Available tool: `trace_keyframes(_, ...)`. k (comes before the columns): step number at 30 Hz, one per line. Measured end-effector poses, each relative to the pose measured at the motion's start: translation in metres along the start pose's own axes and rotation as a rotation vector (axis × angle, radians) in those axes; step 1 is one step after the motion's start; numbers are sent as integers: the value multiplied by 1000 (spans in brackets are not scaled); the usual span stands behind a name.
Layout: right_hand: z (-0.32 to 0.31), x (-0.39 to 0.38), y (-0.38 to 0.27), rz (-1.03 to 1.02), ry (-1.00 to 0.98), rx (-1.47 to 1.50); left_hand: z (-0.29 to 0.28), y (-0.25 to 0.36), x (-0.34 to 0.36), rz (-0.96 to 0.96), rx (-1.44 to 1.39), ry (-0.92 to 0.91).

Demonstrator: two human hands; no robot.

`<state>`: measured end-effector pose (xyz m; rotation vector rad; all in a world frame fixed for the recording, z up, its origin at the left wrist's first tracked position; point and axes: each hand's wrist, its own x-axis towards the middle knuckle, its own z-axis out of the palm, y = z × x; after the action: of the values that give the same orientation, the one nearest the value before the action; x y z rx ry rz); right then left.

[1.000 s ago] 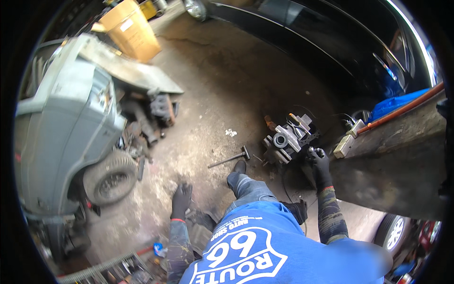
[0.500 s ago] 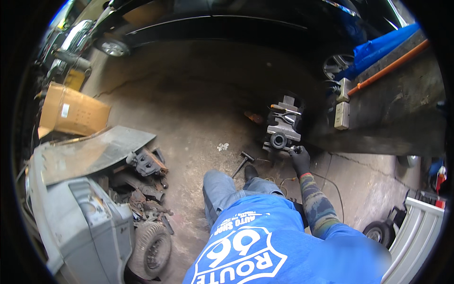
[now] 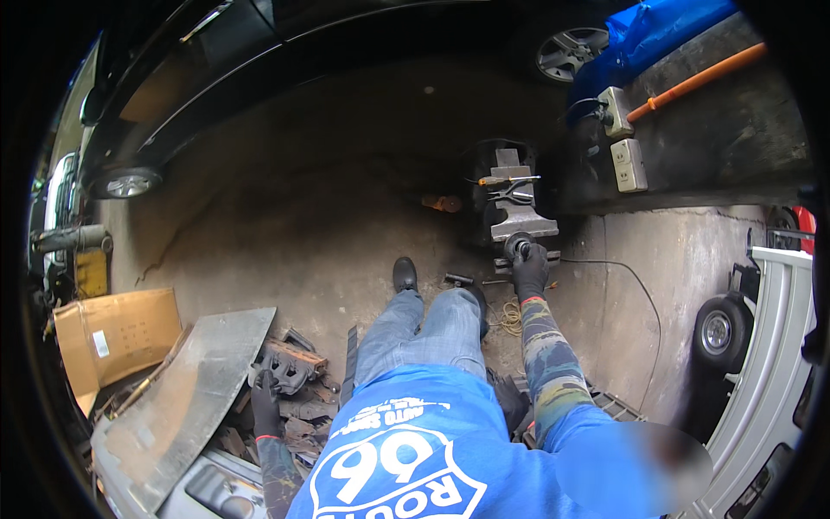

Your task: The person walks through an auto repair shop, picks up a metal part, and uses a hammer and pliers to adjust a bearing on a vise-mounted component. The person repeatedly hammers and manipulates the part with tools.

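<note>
At three o'clock, the right hand (image 3: 530,273) has its gloved fingers over the dark ring (image 3: 512,241) at the near end of the vise (image 3: 524,228); from where I watch, I cannot tell whether they pinch it or only rest there. Half a second ago that hand was at the vise's near edge, just beside the ring, so I judge the work has shifted onto the ring itself. Toward two o'clock, pliers (image 3: 510,194) and a screwdriver (image 3: 495,182) lie on the vise. A hammer (image 3: 459,278) lies near four o'clock. Between seven and eight, the left hand (image 3: 265,403), out of my sight half a second ago, now shows beside a grimy metal part (image 3: 294,368); whether it holds anything, I cannot tell.
</note>
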<state>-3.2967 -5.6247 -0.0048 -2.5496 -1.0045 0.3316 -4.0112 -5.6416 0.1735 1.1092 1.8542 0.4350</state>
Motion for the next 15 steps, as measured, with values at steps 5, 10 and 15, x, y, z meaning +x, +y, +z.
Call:
trace_keyframes(5, 15, 0, 1, -9, 39, -41, 0, 44, 40, -236, -98, -90)
trace_keyframes(10, 13, -4, -2, -93, 124, -87, -3, 28, 55, -299, 25, -259)
trace_keyframes(15, 5, 0, -14, -28, 39, -189, -11, 27, 68, -363, 80, -254)
